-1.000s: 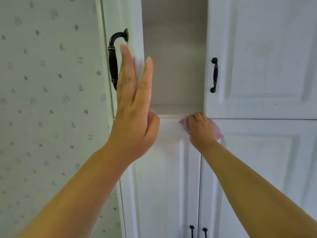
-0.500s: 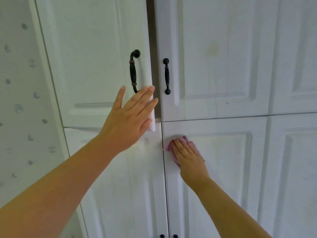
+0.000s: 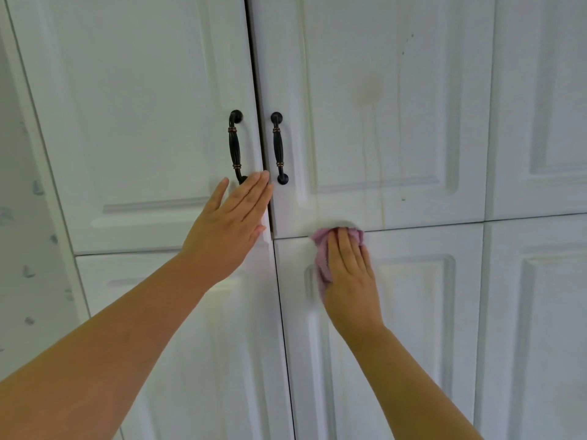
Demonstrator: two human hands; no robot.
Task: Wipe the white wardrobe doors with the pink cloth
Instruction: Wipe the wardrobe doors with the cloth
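Observation:
White panelled wardrobe doors fill the view. My right hand [image 3: 349,274] presses the pink cloth [image 3: 322,255] flat against the top of the lower right door [image 3: 413,312], just under the seam with the upper right door [image 3: 381,106]. Most of the cloth is hidden under my palm. My left hand [image 3: 232,227] lies flat, fingers together, on the lower edge of the upper left door [image 3: 127,106], below its dark handle [image 3: 235,146]. That door sits nearly flush with its neighbour. Yellowish streaks run down the upper right door.
A second dark handle [image 3: 279,147] is on the upper right door. More white doors [image 3: 540,122] continue to the right. A spotted wallpapered wall [image 3: 28,217] borders the wardrobe on the left.
The upper left door has swung from wide open to nearly closed under my left hand. My right hand with the cloth slid right along the top of the lower door.

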